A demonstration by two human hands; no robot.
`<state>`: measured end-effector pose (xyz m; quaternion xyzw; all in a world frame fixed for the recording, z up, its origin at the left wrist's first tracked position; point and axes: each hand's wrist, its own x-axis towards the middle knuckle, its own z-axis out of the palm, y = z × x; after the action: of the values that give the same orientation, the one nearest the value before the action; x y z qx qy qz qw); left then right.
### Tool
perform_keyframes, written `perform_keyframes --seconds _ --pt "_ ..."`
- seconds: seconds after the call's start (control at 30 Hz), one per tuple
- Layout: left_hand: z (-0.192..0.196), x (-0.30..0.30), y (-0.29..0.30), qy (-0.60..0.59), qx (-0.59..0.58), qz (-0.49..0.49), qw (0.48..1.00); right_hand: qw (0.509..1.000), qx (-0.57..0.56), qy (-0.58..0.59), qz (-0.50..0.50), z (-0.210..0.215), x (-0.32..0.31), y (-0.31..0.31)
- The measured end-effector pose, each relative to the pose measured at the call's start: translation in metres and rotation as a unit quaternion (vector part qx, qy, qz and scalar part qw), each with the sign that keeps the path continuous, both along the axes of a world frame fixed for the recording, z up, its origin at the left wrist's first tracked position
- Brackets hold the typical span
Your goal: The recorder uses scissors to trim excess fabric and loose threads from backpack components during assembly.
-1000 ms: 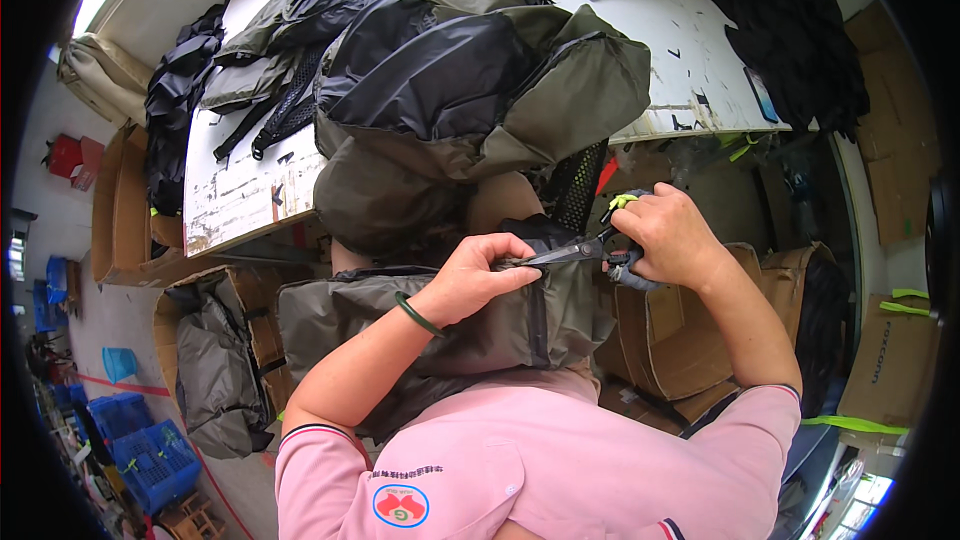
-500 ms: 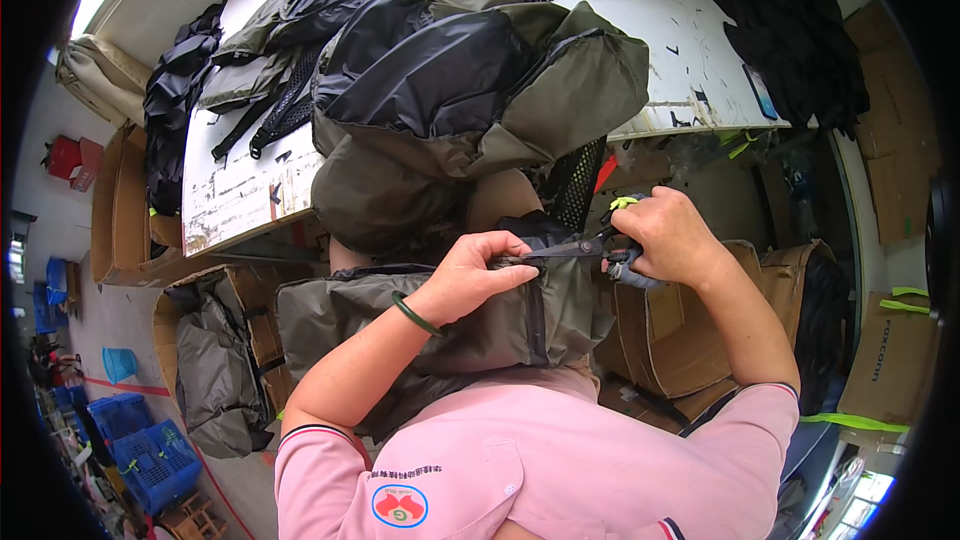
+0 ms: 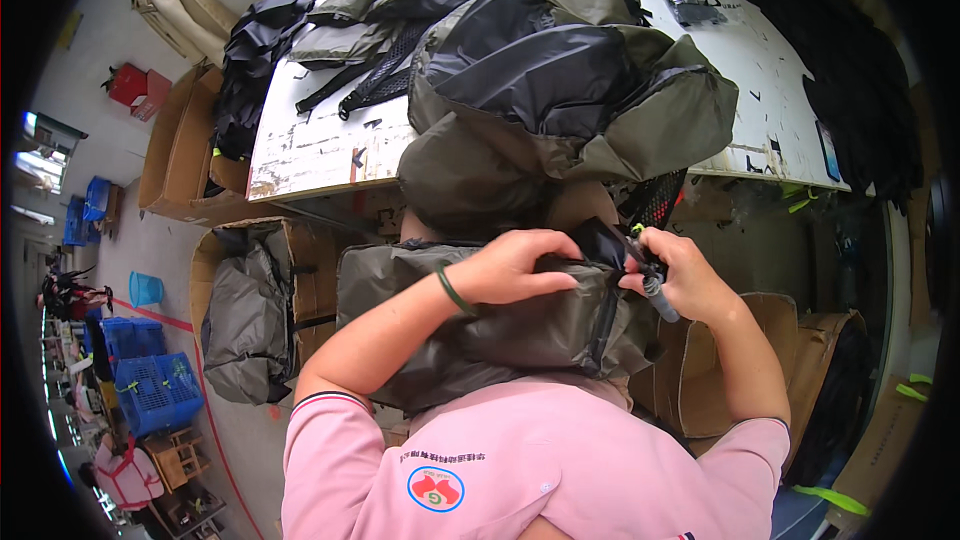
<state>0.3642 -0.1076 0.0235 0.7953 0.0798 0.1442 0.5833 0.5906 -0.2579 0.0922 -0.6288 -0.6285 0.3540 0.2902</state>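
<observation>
A dark olive-grey fabric bag (image 3: 480,325) with a black zip-like strip lies across my lap. My left hand (image 3: 515,268), with a dark green bangle on its wrist, rests on the bag's upper edge. Its thumb and fingers are apart, dark fabric showing between them. At the bag's right upper corner, my right hand (image 3: 685,275) is closed around scissors (image 3: 658,295) with grey handles and a yellow-green tie; their blades are mostly hidden. The same hand's thumb and fingertip touch black fabric (image 3: 603,243) there.
A white worktable (image 3: 300,155) ahead bears a heap of olive and black bags (image 3: 560,80) and dark cloth (image 3: 830,70). Open cartons stand left (image 3: 310,310) and right (image 3: 740,340) of me. Blue crates (image 3: 155,390) sit on the floor at left, near a person in pink (image 3: 125,475).
The scissors' blades, which pointed at my left fingers, are now tucked into my right hand. My left thumb and fingers have spread apart. The view has shifted, moving the scene rightward.
</observation>
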Motion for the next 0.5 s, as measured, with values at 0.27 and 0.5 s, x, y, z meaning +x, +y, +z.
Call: perform_keyframes --seconds 0.27,0.5 --pt "-0.008 -0.170 0.093 0.316 0.006 0.056 0.947 0.992 -0.040 -0.120 0.007 0.000 0.023 -0.009" --pt "0.021 -0.188 0.041 0.139 0.207 0.173 0.953 0.947 0.053 -0.291 0.123 0.002 -0.004 0.039"
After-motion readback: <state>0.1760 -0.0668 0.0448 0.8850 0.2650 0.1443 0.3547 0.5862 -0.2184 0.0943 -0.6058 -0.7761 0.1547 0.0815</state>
